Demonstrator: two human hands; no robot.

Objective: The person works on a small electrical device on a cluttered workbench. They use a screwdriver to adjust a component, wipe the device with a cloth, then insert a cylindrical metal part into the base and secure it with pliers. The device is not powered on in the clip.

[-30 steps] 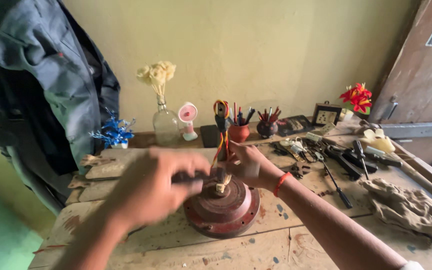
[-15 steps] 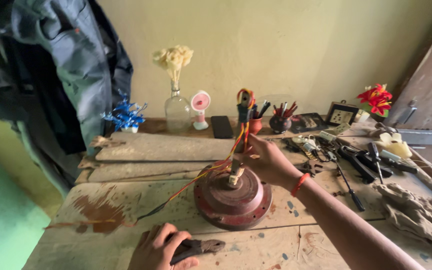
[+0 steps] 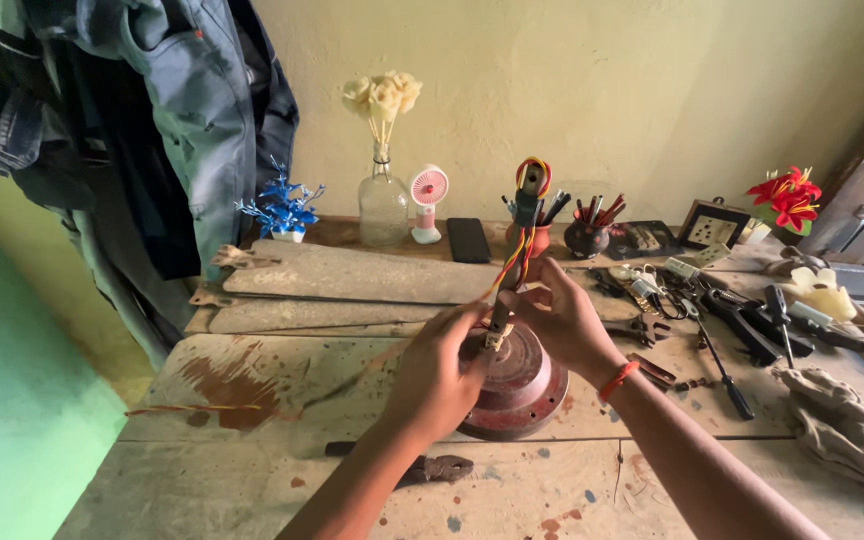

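Head view: pliers (image 3: 422, 468) now set down near table (image 3: 202, 490) front edge; left hand (image 3: 442, 375) brought back, pinching motor shaft (image 3: 497, 330); right hand (image 3: 562, 320) gripping wire bundle (image 3: 517, 235).

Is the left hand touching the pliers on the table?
Apart. The head view shows the left hand raised at the red motor, with the pliers lying below the forearm.

A dark rectangular phone (image 3: 469, 240) lies flat with a black screen at the back of the workbench (image 3: 202, 480), and a small framed plate (image 3: 712, 224), perhaps a picture, leans near the red flowers (image 3: 785, 195).
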